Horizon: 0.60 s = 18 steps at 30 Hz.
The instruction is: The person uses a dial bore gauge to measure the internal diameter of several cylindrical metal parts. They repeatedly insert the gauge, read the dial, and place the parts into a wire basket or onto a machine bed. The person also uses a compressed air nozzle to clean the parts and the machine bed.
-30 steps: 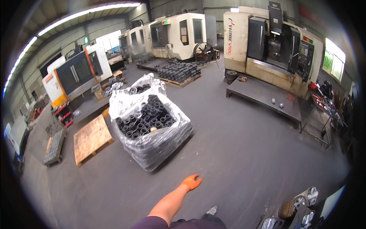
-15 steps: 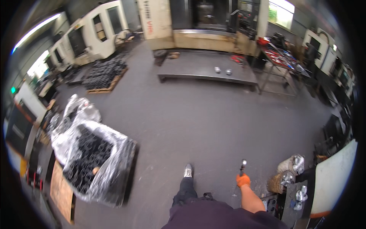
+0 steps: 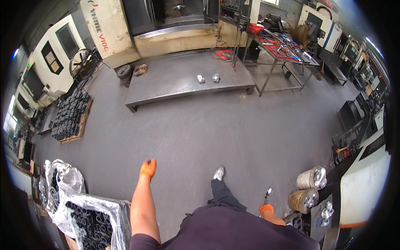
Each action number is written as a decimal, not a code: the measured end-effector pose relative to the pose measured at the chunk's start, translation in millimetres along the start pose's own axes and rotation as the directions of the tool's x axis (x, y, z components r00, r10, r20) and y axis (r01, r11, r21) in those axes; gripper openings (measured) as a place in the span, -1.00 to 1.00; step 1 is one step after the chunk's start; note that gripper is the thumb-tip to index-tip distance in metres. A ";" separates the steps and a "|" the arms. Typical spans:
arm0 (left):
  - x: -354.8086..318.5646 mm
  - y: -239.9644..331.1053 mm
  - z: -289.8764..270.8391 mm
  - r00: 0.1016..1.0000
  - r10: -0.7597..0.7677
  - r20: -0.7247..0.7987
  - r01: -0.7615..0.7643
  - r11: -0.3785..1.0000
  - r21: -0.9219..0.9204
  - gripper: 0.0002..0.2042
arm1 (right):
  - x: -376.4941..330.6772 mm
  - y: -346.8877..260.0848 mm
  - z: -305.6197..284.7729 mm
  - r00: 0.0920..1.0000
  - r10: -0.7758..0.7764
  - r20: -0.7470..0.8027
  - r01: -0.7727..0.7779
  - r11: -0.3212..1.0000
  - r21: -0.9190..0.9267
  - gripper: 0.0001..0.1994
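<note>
An orange glove covers my left hand [image 3: 148, 168], which swings out in front of me over the grey floor. Its fingers are curled, with a dark spot at their tips; what it holds, if anything, is too small to name. My right hand [image 3: 266, 209], also gloved in orange, is low at my right side and closed round a slim tool with a silver head [image 3: 268, 192]. The tool points forward, and its kind does not show clearly. Beyond the hands stands a low metal platform [image 3: 166, 85] with two small silvery metal parts [image 3: 201, 78] on it.
Plastic-lined crate [image 3: 121, 208] of black ring parts at near left; pallet of dark parts [image 3: 71, 114] farther back. A large machine [image 3: 175, 41] rises behind the platform, beside a tool-covered table [image 3: 277, 56]. Two buckets [image 3: 303, 201] of silvery pieces and a bench [image 3: 318, 231] stand at right.
My left hand has come into view. The view has turned right and moved forward, so the platform looks nearer and the crate has slid to the lower left. The tool stays in my right hand.
</note>
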<state>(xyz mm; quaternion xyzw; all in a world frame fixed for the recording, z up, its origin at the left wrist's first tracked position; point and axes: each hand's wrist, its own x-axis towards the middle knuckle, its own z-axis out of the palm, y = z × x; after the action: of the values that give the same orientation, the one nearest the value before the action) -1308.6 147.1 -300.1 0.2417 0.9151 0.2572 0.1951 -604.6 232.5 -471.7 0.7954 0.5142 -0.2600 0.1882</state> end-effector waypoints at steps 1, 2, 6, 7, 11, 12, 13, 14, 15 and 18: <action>36.0 49.5 6.0 0.999 0.002 -0.046 -0.007 0.992 -0.125 -0.36 | 19.5 -10.3 -2.5 0.999 0.020 0.031 -0.019 0.999 -0.043 -0.58; 64.7 89.3 12.4 0.995 -0.008 -0.096 -0.016 0.970 -0.244 -0.36 | 34.7 -28.7 -12.6 0.989 -0.117 0.094 0.134 0.970 -0.202 -0.63; 150.2 175.1 85.0 0.999 0.027 0.046 -0.018 0.982 -0.189 -0.40 | 133.4 -72.9 7.5 0.965 -0.227 0.129 0.219 0.973 0.071 -0.71; 166.6 139.2 123.1 0.997 0.008 0.075 -0.004 0.999 -0.051 -0.40 | 177.5 -75.6 12.0 0.983 -0.181 0.046 0.157 0.936 0.315 -0.70; 198.7 120.4 169.5 0.916 -0.299 0.269 0.207 0.924 0.322 -0.39 | 154.0 -297.2 -170.2 0.990 -0.099 -0.100 0.118 0.971 0.210 -0.58; 214.9 83.1 187.3 0.819 -0.388 0.423 0.174 0.869 0.463 -0.38 | 169.4 -324.3 -199.4 0.992 -0.078 -0.103 0.105 0.950 0.295 -0.63; 239.5 62.2 206.4 0.694 -0.481 0.536 0.108 0.805 0.583 -0.38 | 195.1 -350.7 -216.4 0.992 -0.065 -0.109 0.102 0.918 0.382 -0.67; 254.8 91.1 211.6 0.680 -0.503 0.533 0.145 0.805 0.575 -0.37 | 219.7 -371.5 -232.6 0.978 -0.081 -0.191 0.157 0.893 0.422 -0.68; 265.6 122.0 207.9 0.666 -0.525 0.530 0.181 0.803 0.568 -0.36 | 242.9 -390.4 -248.5 0.958 -0.094 -0.272 0.214 0.864 0.456 -0.69; 337.8 200.6 210.0 0.644 -0.593 0.485 0.298 0.777 0.554 -0.33 | 265.7 -470.5 -308.0 0.964 -0.054 -0.262 0.228 0.682 0.695 -0.72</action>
<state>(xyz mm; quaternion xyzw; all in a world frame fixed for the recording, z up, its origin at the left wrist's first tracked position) -1411.5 560.1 -431.6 0.1105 0.8565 -0.1039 0.4933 -878.5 786.7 -403.5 0.7866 0.4488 -0.3644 -0.2170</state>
